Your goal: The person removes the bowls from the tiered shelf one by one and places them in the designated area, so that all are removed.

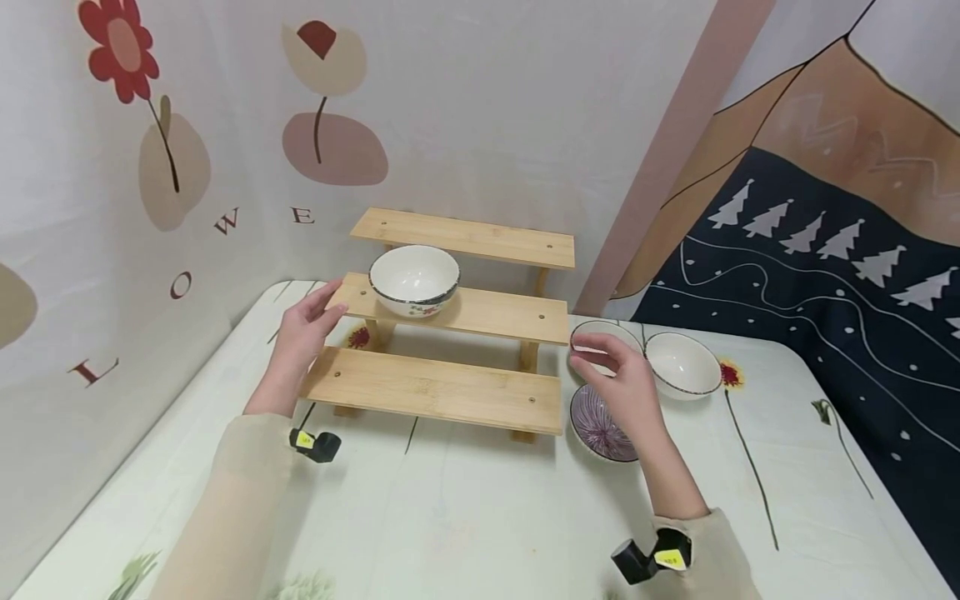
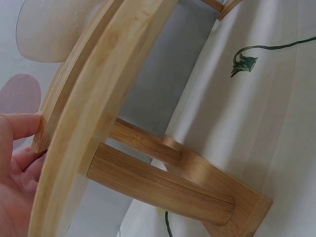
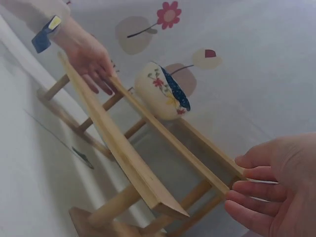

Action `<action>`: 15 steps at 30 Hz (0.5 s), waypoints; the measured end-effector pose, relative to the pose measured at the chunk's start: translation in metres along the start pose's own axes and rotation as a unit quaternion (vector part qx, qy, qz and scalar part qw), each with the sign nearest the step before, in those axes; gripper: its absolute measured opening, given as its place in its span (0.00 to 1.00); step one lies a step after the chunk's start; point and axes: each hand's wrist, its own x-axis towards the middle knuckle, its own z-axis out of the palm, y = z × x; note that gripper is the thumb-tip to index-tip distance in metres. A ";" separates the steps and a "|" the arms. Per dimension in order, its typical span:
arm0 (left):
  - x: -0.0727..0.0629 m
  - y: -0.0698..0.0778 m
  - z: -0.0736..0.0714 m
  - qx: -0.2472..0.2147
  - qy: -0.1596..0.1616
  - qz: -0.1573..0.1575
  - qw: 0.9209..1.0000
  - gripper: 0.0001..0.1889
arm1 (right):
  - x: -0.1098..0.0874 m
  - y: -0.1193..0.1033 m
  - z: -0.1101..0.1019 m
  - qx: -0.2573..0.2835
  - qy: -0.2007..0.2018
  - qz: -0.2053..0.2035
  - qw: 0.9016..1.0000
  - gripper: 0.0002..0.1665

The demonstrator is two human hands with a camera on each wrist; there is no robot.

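A three-tier wooden shelf rack (image 1: 442, 392) stands on the table. On its middle board sits a white bowl (image 1: 415, 279) with a dark rim and painted flowers, left of centre. My left hand (image 1: 303, 329) grips the left end of that board, thumb and fingers at its edge; the left wrist view shows fingers (image 2: 22, 126) touching the board's end. My right hand (image 1: 618, 387) hovers off the rack's right end, fingers slightly bent and holding nothing. Below and behind it are a purple-patterned bowl (image 1: 600, 429) and a white bowl (image 1: 592, 332), both partly covered by the hand.
Another white bowl (image 1: 682, 365) stands on the table right of my right hand. The table has a pale flowered cloth (image 1: 450, 517). A printed curtain (image 1: 480, 100) hangs close behind the rack, with a dark tree-patterned cloth (image 1: 825, 250) along the right.
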 end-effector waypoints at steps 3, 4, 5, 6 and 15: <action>0.000 0.000 0.000 0.000 0.001 0.000 1.000 0.30 | 0.002 -0.005 0.006 0.014 -0.008 -0.007 1.000 0.21; 0.000 0.000 0.000 0.001 0.001 0.000 1.000 0.30 | 0.003 -0.007 0.008 0.020 -0.012 -0.008 1.000 0.21; 0.000 0.000 0.000 0.002 0.002 0.000 1.000 0.30 | 0.003 -0.009 0.009 0.024 -0.014 -0.009 1.000 0.23; 0.000 0.000 0.000 0.004 0.002 0.000 1.000 0.30 | 0.004 -0.011 0.011 0.031 -0.015 -0.009 0.999 0.24; 0.000 -0.001 0.001 0.011 0.003 0.001 1.000 0.30 | 0.011 -0.027 0.032 0.077 -0.029 -0.033 0.996 0.31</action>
